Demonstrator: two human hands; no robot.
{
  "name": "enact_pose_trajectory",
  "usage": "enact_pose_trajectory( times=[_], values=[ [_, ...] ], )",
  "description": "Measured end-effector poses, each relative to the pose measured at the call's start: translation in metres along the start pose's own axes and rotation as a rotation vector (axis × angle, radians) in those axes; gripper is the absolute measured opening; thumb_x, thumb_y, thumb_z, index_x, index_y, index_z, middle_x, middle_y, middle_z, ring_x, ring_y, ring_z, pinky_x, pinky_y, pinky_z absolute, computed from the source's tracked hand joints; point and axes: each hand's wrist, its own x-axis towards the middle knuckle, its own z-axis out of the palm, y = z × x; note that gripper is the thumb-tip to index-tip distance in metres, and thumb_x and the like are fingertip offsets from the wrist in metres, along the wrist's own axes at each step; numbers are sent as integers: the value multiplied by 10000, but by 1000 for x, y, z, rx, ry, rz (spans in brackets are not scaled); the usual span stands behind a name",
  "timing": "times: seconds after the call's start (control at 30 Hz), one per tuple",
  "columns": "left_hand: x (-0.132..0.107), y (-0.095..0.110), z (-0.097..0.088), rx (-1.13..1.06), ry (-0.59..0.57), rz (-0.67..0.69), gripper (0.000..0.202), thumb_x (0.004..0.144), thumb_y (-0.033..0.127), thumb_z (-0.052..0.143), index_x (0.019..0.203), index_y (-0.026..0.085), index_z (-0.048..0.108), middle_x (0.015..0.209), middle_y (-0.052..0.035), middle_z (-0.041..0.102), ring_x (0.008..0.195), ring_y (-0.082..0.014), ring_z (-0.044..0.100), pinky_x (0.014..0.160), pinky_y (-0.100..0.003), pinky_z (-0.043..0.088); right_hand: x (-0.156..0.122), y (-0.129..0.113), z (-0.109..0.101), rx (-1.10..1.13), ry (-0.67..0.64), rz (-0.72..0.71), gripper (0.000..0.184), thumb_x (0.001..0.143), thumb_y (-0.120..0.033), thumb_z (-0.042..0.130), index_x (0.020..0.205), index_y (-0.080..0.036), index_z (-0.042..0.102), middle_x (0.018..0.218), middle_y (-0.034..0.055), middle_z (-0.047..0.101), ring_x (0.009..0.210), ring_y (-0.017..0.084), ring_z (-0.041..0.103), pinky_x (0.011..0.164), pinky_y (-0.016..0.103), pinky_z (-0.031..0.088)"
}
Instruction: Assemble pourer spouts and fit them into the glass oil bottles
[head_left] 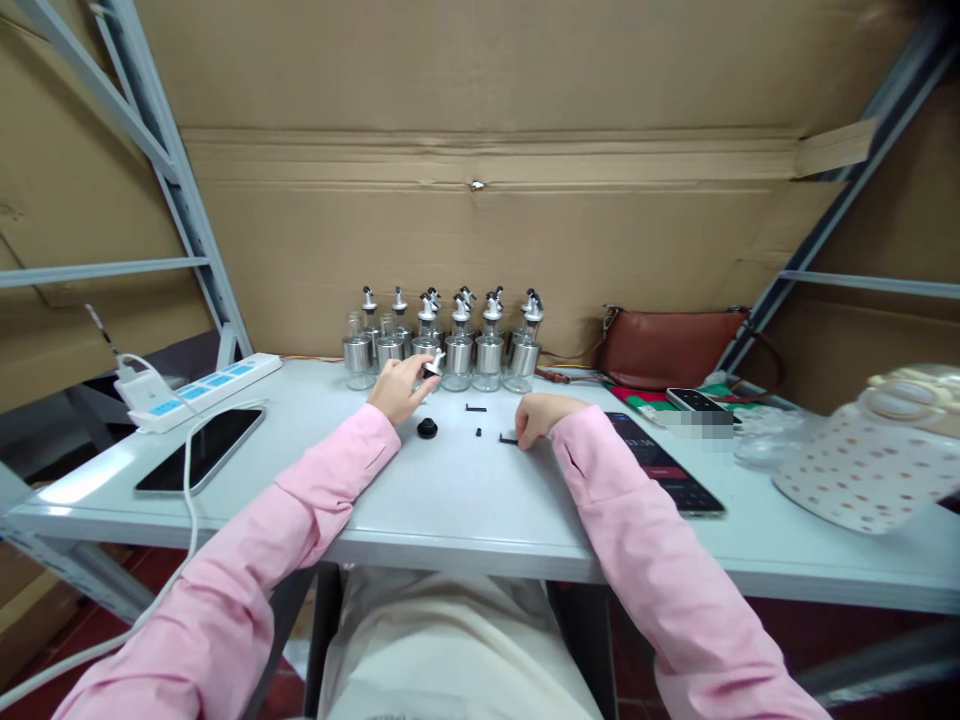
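My left hand [400,389] pinches a silver pourer spout [436,362] with a black lower part, held just in front of the bottles. My right hand [546,414] is closed, its fingertips down on the tabletop at the end of a thin black strip [508,440]. On the table between my hands lie another thin black strip [475,408], a tiny black piece [478,432] and a round black stopper [427,428]. Behind them stand several glass and steel oil bottles [488,355]; most carry pourer spouts, while two at the front left have bare necks.
At left are a power strip [225,385], a phone [202,450] and a white cable [190,500]. To the right lie a large phone [667,465], a brown bag [671,348], another phone [701,402] and a white spotted item [862,465]. Cardboard [480,230] walls the back.
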Motion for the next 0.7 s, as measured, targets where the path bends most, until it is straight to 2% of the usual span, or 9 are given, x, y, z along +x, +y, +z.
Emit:
enact_pose_trajectory(
  times=[0.07, 0.17, 0.3, 0.4, 0.6, 0.7],
  values=[
    [0, 1, 0, 5, -15, -11, 275, 840, 300, 459, 1066, 146, 490, 919, -50, 618, 829, -165, 559, 821, -295, 346, 3, 2, 1, -18, 88, 35, 229, 575, -183, 665, 790, -115, 701, 682, 34, 646, 571, 106, 533, 533, 189, 388],
    [0, 1, 1, 0, -21, -12, 282, 838, 305, 464, 1073, 149, 488, 918, -48, 616, 832, -166, 559, 825, -296, 343, 13, -5, 7, 14, 191, -17, 233, 636, -138, 611, 856, -124, 686, 760, 42, 670, 630, 109, 572, 575, 176, 404],
    [0, 1, 1, -10, -28, -4, 292, 843, 312, 460, 1077, 139, 486, 915, -50, 614, 834, -166, 561, 825, -295, 341, 28, -18, 19, 48, 336, -107, 147, 711, -186, 577, 809, -134, 673, 779, 50, 673, 698, 122, 584, 626, 187, 401],
    [-1, 1, 1, -18, -40, -1, 292, 849, 311, 450, 1082, 136, 481, 931, -53, 612, 841, -164, 560, 824, -294, 341, 38, -18, 25, 43, 438, -126, 119, 719, -162, 569, 798, -137, 654, 805, 57, 666, 726, 132, 577, 646, 203, 388],
    [-1, 0, 5, -31, -60, 22, 278, 861, 311, 431, 1090, 158, 473, 946, -43, 614, 818, -150, 557, 845, -303, 320, 45, -12, 30, 28, 531, -179, 234, 710, -137, 586, 943, -137, 607, 826, 59, 615, 745, 141, 549, 685, 224, 387],
    [-1, -1, 6, -44, -65, 37, 286, 861, 321, 434, 1092, 157, 470, 954, -45, 613, 831, -151, 557, 852, -309, 311, 46, -11, 30, 7, 563, -258, 149, 709, -146, 594, 847, -152, 652, 915, 77, 564, 795, 137, 540, 756, 228, 388]
  ],
)
